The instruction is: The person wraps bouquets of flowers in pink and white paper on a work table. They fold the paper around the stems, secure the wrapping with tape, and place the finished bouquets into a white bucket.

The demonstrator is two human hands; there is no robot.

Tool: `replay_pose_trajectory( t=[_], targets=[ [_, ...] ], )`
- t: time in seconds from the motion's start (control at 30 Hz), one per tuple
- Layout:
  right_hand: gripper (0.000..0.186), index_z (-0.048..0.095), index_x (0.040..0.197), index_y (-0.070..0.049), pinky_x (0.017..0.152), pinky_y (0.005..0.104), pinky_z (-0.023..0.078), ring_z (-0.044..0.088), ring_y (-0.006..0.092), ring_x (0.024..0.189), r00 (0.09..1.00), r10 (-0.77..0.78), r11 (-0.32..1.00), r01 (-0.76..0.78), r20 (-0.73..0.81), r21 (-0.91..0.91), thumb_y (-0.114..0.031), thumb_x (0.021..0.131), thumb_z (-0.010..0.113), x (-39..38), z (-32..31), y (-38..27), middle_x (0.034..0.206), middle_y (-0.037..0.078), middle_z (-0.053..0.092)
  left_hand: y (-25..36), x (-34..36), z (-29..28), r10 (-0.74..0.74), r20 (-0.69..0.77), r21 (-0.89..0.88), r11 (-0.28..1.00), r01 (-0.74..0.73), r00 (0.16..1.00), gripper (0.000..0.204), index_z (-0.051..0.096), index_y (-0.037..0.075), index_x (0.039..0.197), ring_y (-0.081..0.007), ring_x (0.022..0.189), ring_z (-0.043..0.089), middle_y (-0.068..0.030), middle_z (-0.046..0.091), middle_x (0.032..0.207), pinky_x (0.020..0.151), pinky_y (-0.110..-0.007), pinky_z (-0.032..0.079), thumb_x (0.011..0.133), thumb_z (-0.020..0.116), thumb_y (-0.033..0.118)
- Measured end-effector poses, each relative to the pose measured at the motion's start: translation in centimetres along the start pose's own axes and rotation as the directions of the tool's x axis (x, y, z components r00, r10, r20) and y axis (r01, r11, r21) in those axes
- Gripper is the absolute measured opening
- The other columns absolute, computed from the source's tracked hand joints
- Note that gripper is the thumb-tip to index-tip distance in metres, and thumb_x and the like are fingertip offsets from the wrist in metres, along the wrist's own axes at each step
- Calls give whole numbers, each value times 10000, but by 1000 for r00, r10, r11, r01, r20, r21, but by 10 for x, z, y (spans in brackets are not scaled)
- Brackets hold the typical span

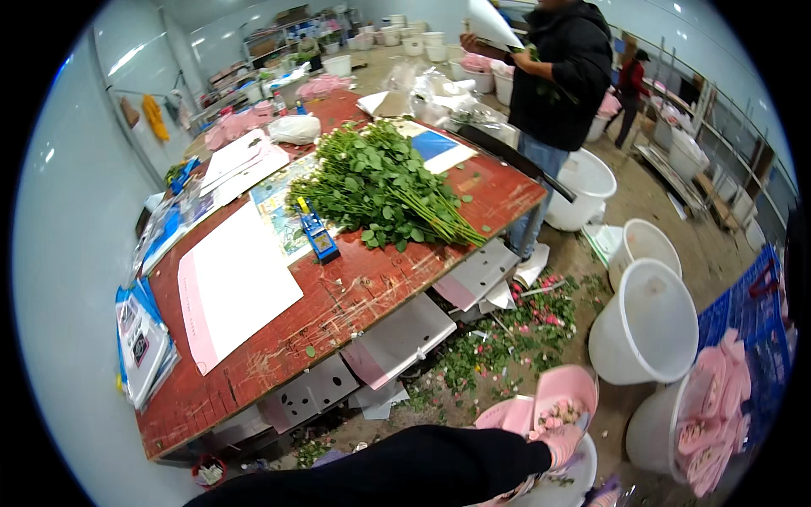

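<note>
My left arm in a black sleeve reaches from the lower edge toward the right. My left hand (pixel 563 444), in a pink glove, is closed at a bunch of pale pink roses (pixel 557 417) in pink wrapping (pixel 568 387). The bunch stands over a white bucket (pixel 581 471), just below the hand. At the lower edge a pink and purple patch, apparently my right hand (pixel 605 493), shows only in part; its fingers cannot be made out. On the red worktable (pixel 338 291) lies a heap of leafy green rose stems (pixel 372 182), beside a blue stapler (pixel 317 232).
White sheets with pink edges (pixel 241 283) lie on the table. White buckets (pixel 646 325) and a blue crate (pixel 743 308) stand at the right. Leaves and petals (pixel 524 338) litter the floor. A person (pixel 562 80) in black stands beyond the table; another (pixel 629 89) is farther back.
</note>
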State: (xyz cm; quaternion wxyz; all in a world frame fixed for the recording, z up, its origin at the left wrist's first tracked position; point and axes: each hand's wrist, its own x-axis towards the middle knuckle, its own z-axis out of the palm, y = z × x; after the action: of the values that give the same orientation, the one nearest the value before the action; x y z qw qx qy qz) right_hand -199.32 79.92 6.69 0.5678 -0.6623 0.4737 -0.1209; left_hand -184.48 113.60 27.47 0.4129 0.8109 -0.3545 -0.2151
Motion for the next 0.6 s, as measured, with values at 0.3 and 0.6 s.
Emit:
replay_pose_trajectory(
  t=[0.3,0.6],
  targets=[
    [319,504,1097,9,711,315,441,529,177,771,385,-699,422,902,602,-87,-119,814,577,-103,331,-270,862,103,575,-182,-203,-111,-427,-771,236,497,835,472,864,366,81,1271,-412,1218,299,-216,348,1293,999,-543,219,617,675,554],
    [819,253,1326,16,900,427,403,481,390,1067,69,-578,-22,995,813,-101,-270,701,698,-292,674,-316,1191,266,476,-297,-361,-110,-529,-724,337,291,896,444,585,305,182,1323,-346,1246,298,-164,316,1345,1016,-519,198,816,446,436]
  ],
)
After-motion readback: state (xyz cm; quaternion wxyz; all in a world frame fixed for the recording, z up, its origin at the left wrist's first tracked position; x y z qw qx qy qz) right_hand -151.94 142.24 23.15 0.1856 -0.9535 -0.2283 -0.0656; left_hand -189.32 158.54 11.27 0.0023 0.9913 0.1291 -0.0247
